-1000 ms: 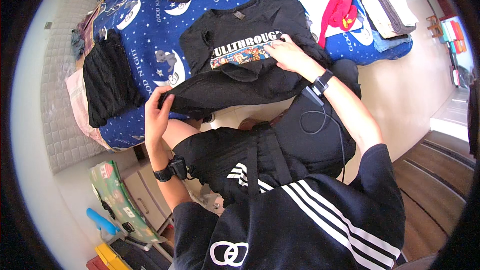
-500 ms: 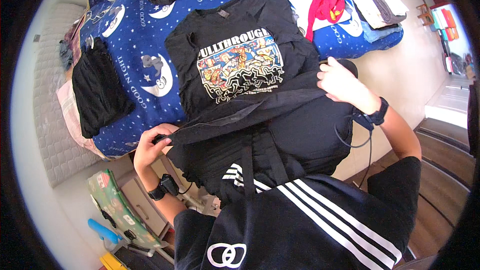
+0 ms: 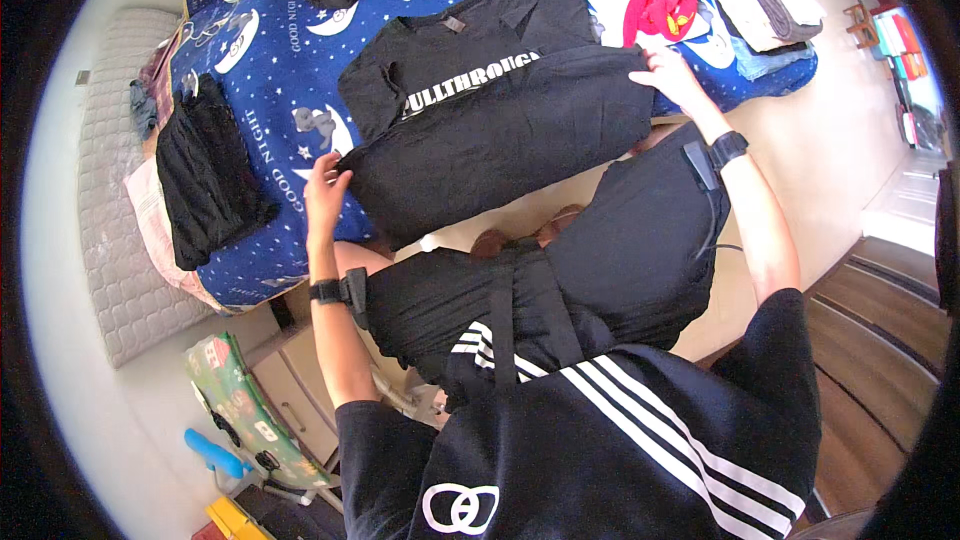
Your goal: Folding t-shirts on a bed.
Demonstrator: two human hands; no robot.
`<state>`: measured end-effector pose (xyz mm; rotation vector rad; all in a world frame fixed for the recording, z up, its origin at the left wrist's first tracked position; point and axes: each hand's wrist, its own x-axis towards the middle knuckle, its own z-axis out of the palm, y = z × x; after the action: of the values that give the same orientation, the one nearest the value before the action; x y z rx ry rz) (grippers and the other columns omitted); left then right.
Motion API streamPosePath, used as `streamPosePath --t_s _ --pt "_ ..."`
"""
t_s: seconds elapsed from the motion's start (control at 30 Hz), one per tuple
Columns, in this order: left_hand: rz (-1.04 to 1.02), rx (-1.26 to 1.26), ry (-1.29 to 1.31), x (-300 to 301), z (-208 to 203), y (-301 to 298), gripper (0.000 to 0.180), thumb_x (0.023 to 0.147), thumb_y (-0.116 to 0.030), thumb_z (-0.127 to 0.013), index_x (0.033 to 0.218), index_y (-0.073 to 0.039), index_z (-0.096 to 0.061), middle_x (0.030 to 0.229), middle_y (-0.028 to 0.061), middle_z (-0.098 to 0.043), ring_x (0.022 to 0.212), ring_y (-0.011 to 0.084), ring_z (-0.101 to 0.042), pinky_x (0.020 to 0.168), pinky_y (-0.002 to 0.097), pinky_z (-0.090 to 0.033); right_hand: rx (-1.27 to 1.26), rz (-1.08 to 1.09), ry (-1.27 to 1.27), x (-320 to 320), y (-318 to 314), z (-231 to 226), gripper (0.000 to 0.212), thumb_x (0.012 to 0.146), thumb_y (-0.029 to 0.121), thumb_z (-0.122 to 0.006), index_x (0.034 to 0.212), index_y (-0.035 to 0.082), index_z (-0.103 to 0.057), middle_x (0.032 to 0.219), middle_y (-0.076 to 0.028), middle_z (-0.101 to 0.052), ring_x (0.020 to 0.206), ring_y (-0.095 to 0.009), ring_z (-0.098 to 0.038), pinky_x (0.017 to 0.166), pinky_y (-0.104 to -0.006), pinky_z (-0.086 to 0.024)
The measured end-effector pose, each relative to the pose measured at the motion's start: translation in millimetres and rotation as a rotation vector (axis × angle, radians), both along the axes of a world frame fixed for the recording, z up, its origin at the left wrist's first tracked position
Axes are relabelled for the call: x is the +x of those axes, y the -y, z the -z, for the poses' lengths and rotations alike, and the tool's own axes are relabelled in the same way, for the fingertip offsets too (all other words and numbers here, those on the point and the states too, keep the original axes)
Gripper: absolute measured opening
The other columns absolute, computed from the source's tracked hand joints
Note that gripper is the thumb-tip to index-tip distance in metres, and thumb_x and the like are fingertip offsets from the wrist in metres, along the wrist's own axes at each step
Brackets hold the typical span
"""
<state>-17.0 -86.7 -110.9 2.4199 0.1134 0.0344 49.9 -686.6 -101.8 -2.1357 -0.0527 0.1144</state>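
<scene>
A black T-shirt [image 3: 490, 155] with a printed front lies spread before me, its neckline toward the far side. Its lower part is folded up over the print, leaving only the top line of white lettering showing. My left hand [image 3: 326, 190] pinches the left end of the folded hem. At the right end, my right hand [image 3: 668, 76] grips the other corner of the hem, farther away than the left. Both hands hold the fabric stretched between them. The shirt's near edge hangs beyond the side of the bed, above my knees.
A blue moon-patterned sheet [image 3: 270, 50] covers the bed. Black folded clothing [image 3: 208, 175] lies at the left. Red and white clothes [image 3: 660, 5] and a stack of folded garments [image 3: 765, 0] are at the far right. A green patterned folding board [image 3: 245, 405] stands at lower left.
Both hands have moved away from me, carrying the shirt's hem up and over its printed picture. The floor between my knees and the bed has come into view.
</scene>
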Motion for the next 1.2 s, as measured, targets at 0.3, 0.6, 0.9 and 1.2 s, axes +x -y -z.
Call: streamPosePath --t_s 0.3,0.6,0.9,1.2 --pt "-0.145 0.288 -0.852 -65.0 11.9 29.2 0.07 0.076 -0.046 -0.072 0.111 0.011 -0.053 0.112 0.0323 -0.058 0.107 0.0409 -0.058 0.087 0.0439 -0.047 -0.333 -0.165 -0.599 -35.3 -14.6 7.1 0.078 0.061 0.037 -0.083 0.115 -0.013 -0.054 0.114 -0.022 -0.061 0.108 -0.029 -0.058 0.093 -0.0356 -0.045" --pt "-0.076 -0.565 -0.733 -112.0 47.1 26.4 0.054 0.078 -0.019 -0.074 0.118 0.008 -0.051 0.115 0.0136 -0.059 0.098 0.0238 -0.057 0.085 0.0351 -0.048 -0.071 -0.294 -0.787 -47.5 -22.4 -0.9 0.062 0.069 0.017 -0.078 0.117 -0.009 -0.049 0.112 -0.014 -0.06 0.1 -0.021 -0.056 0.088 -0.0319 -0.046" --pt "-0.025 -0.708 -1.011 -144.4 -63.1 10.0 0.065 0.082 -0.004 -0.068 0.138 -0.005 -0.035 0.111 0.0095 -0.059 0.073 0.0152 -0.064 0.059 0.0224 -0.051 0.177 -0.339 -0.982 -84.7 22.2 -86.2 0.032 0.077 0.012 -0.071 0.103 -0.002 -0.057 0.081 -0.011 -0.064 0.064 -0.017 -0.062 0.049 -0.0267 -0.053" --pt "-0.107 -0.861 -0.655 -107.7 -111.7 17.9 0.032 0.087 -0.007 -0.062 0.118 -0.006 -0.058 0.112 0.0003 -0.061 0.076 0.0039 -0.058 0.059 0.0174 -0.049 0.295 0.044 -0.646 -74.8 2.0 -127.9 0.032 0.084 0.014 -0.065 0.115 0.008 -0.059 0.104 -0.002 -0.055 0.07 -0.009 -0.051 0.059 -0.0191 -0.046"
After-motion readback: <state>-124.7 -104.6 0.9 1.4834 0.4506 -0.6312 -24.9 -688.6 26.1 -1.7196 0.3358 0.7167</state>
